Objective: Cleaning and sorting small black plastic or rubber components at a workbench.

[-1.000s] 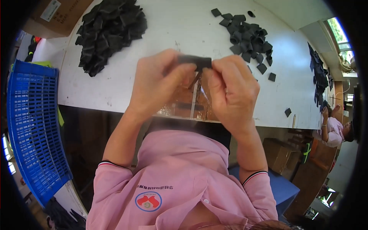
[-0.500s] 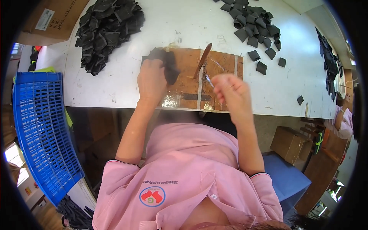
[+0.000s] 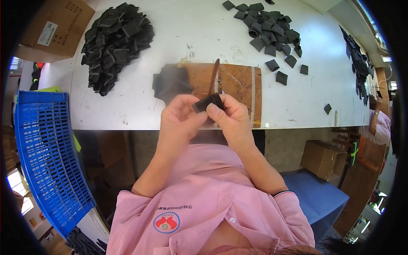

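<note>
One black piece (image 3: pixel 205 103) lies between left hand (image 3: pixel 180 118) and right hand (image 3: pixel 233 121) fingertips (image 3: pixel 212 109)

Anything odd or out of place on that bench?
One small black square piece lies alone on the white tabletop near its front edge, apart from the loose pile of black pieces, so it looks strayed. The brown rectangular board is scuffed and marked, so it looks worn. No spill visible.

I see a matt, fabric-like black piece (image 3: pixel 204 103) in the grip. Behind it, the brown board (image 3: pixel 243 100) looks scuffed and worn, its pale strip (image 3: pixel 253 91) smoother. Farther past the grip I have a smooth, smudged white tabletop (image 3: pixel 191 32); far to its left, a blue plastic crate (image 3: pixel 46 140) and a matt cardboard box (image 3: pixel 70 26).
</note>
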Motion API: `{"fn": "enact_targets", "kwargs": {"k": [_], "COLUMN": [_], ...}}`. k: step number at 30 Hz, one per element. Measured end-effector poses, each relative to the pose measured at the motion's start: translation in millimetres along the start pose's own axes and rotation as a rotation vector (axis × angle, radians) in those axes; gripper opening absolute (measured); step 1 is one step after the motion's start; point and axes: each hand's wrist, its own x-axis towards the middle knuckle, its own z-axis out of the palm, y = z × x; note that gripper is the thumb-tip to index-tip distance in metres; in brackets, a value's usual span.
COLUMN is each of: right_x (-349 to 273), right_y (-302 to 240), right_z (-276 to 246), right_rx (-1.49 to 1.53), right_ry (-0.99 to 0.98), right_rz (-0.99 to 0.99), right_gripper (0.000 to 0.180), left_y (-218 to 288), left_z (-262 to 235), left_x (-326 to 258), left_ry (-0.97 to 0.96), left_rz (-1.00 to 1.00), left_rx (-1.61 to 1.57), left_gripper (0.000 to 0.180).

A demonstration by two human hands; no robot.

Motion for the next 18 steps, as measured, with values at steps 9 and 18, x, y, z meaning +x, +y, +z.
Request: {"fn": "enact_targets", "kwargs": {"k": [9,18], "right_x": [-6.0,-11.0], "right_y": [-3.9,2.3], "right_z": [-25.2,-17.3], "right_rx": [0.517,-0.558], "right_ry": [-0.090,0.270], "right_rz": [0.215,-0.360], "right_gripper": [0.014,0.018], "left_y": [-8.0,-13.8], "left_z": [5.0,13.4], "left_x": [2.8,-0.6], "left_ry": [-0.197,0.017], "left_rz": [-0.175,0.132], "left_rx": [-0.210,0.217], "left_gripper": [0.015,0.005]}}
